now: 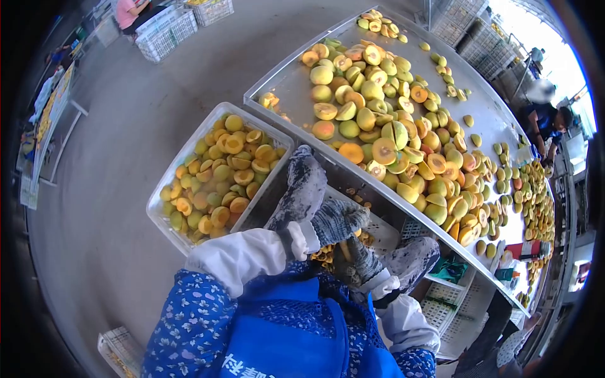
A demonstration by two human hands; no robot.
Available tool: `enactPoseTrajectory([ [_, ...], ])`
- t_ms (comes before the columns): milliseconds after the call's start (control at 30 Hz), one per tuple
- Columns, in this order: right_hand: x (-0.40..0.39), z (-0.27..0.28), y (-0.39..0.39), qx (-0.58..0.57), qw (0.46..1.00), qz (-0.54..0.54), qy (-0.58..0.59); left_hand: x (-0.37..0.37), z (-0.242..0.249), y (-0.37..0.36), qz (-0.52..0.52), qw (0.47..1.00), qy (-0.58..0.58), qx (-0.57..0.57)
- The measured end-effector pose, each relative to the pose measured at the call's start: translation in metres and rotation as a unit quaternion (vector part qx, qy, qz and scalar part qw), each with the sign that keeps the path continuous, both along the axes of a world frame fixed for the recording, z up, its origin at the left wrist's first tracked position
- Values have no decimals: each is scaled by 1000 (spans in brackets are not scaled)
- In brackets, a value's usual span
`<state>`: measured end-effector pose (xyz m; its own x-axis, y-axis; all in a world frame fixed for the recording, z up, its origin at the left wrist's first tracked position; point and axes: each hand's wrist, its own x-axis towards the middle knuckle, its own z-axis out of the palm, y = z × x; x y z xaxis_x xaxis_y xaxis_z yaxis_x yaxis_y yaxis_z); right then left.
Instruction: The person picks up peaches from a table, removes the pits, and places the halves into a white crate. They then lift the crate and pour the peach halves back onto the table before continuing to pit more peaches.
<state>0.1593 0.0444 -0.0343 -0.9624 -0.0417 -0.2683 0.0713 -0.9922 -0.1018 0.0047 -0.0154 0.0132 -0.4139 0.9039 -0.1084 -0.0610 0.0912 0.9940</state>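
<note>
On my feed's left side, a white crate [183, 156] brims with halved fruit [220, 215]. Rightward, my gloved left grip [341, 222] is just beside my right grip [365, 259]; I cannot tell whether either is clenched or grasping anything. Orange pieces [324, 253] lie below both, near a white tray [383, 232]. Further right, the metal desk [287, 82] carries heaped yellow-green fruit [384, 151].
</note>
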Motion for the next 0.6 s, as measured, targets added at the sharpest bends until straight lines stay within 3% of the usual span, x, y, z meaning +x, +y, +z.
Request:
enactPoseTrajectory([
  [67, -6, 12, -12, -160, 983, -15, 93, -3, 4, -1, -27, 1000, -6, 8],
  [100, -15, 29, -21, -57, 993, -22, 100, -5, 11, -1, -3, 976, 214, 33],
  [133, -16, 11, -31, -56, 993, -22, 101, -8, 17, 0, 22, 904, 423, 59],
  [167, -11, -22, -42, 98, 990, -102, -16, -7, 16, -1, 66, 933, 345, 75],
  [200, -11, -41, -52, 245, 943, -179, -134, -12, -5, -1, 111, 993, 51, -1],
  [233, -32, 50, -58, 157, 944, -243, -159, -19, 7, -9, 205, 958, -197, 30],
  [267, -23, 42, -52, 152, 943, -248, -161, -29, 19, -20, 282, 855, -431, 55],
  [333, 8, 4, -32, 186, 969, -37, -158, -77, -28, -39, 389, 861, -274, 180],
  [367, 8, -23, -30, 346, 885, -70, -304, -113, -46, -52, 416, 905, -81, 36],
  [400, 13, -45, -31, 347, 883, -78, -307, -147, -61, -61, 421, 893, 118, -106],
  [467, 21, -73, -36, 591, 772, -126, -199, -194, -88, -58, 460, 859, 207, -85],
  [500, 6, 2, -29, 791, 600, -6, -116, -206, -83, -51, 394, 854, 303, -157],
  [533, 0, -1, -29, 791, 599, -13, -126, -215, -89, -43, 385, 859, 303, -152],
  [567, -3, -9, -31, 834, 543, 2, -98, -221, -100, -35, 242, 809, 463, -268],
  [600, -5, -18, -32, 873, 482, 19, -69, -224, -110, -28, 90, 708, 598, -364],
])
